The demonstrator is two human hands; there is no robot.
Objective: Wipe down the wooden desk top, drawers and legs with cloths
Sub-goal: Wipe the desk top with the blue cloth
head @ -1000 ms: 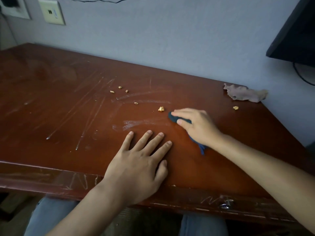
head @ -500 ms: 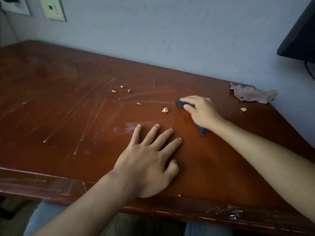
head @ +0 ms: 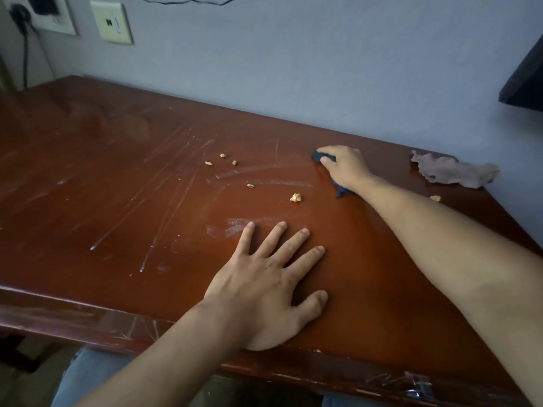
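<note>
The dark red wooden desk top (head: 117,177) fills the view, streaked with pale dusty smears and scratches. My right hand (head: 343,165) presses a dark blue cloth (head: 318,156) flat on the desk near the back edge; a corner of the cloth (head: 340,190) pokes out under the wrist. My left hand (head: 264,283) lies flat near the front edge with fingers spread, holding nothing. Several yellow crumbs lie between the hands, the biggest crumb (head: 295,197) just left of my right wrist.
A crumpled brownish cloth (head: 452,171) lies at the back right corner with one crumb (head: 435,198) in front of it. The wall carries outlet plates (head: 111,22) and a cable at top left. A dark monitor edge (head: 526,80) hangs at the right.
My right hand has slid the blue cloth away from me toward the wall, leaving the big crumb behind. My left hand stays flat in place.
</note>
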